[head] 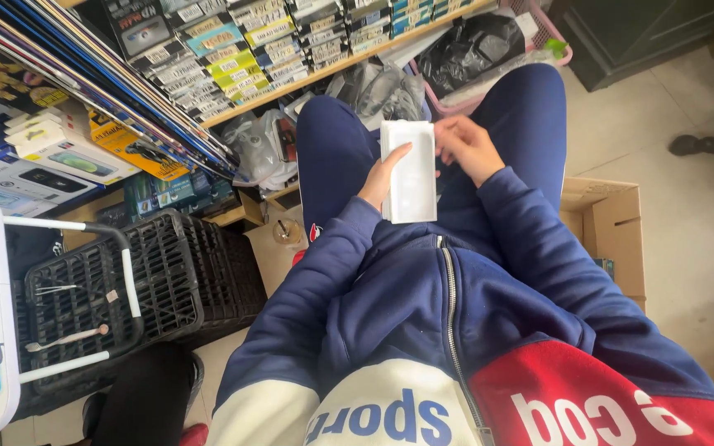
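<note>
The white box point(411, 172) lay over the person's lap, above the blue trousers point(332, 140). The left hand point(383, 175) gripped its left edge, while the right hand point(466, 147) pinched its upper right corner.

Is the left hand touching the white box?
Touching. The head view shows the left hand gripping the long edge of the white box, thumb lying across its front face.

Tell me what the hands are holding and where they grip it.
A white rectangular box. The left hand grips its left long edge, thumb across the face; the right hand touches the upper right edge with its fingers.
</note>
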